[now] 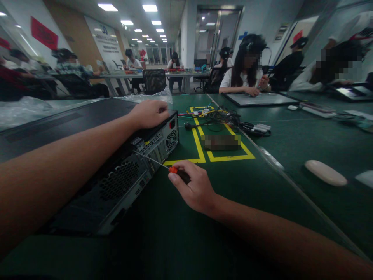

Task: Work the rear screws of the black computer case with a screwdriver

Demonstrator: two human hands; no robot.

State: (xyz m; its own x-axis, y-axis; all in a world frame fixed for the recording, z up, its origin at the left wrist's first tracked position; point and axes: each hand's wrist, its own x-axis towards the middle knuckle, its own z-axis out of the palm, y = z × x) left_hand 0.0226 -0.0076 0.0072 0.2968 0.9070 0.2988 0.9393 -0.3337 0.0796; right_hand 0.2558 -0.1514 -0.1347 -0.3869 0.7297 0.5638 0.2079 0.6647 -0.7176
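A black desktop computer case lies on its side at the left, its metal back panel facing me. My left hand presses on the case's top near the far rear corner, fingers curled at the edge. Closed around a screwdriver is my right hand; the handle is dark with an orange collar. Its long thin shaft points left, and the tip meets the rear of the case near the upper edge. Whether a screw sits under the tip is too small to tell.
Beyond the case, tangled cables lie by yellow tape and a blurred-out object. A pale oval object sits right on the green table. Plastic wrap lies behind the case. Across the table, a person works over a flat panel.
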